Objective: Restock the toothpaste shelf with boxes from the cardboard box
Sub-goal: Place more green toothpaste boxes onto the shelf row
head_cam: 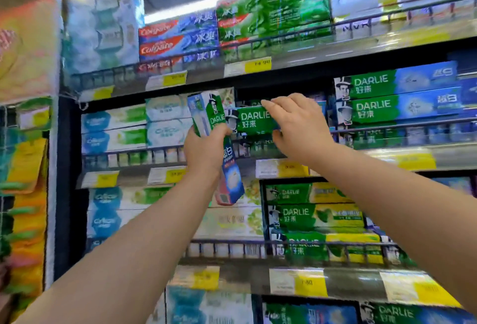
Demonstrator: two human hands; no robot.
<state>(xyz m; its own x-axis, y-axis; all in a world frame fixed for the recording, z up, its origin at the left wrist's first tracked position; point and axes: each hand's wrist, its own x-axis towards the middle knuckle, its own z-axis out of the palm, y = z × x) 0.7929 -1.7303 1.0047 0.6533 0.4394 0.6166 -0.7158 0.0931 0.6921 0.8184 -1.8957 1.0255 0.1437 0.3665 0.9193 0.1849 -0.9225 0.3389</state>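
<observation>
My left hand (204, 150) grips an upright green-and-blue Darlie toothpaste box (214, 143) in front of the middle shelf (438, 161). My right hand (299, 127) holds a second green Darlie box (254, 120) lying flat, thumb below and fingers over its top, in the gap on that shelf. To the right of the gap sits a stack of matching Darlie boxes (397, 101). The cardboard box is out of view.
A wire rail (402, 123) runs along the shelf front. White and green boxes (134, 127) fill the left of this shelf. Colgate boxes (178, 37) stand on the shelf above, green-and-yellow Darlie boxes (317, 216) below. Yellow price tags (167, 175) line the edges.
</observation>
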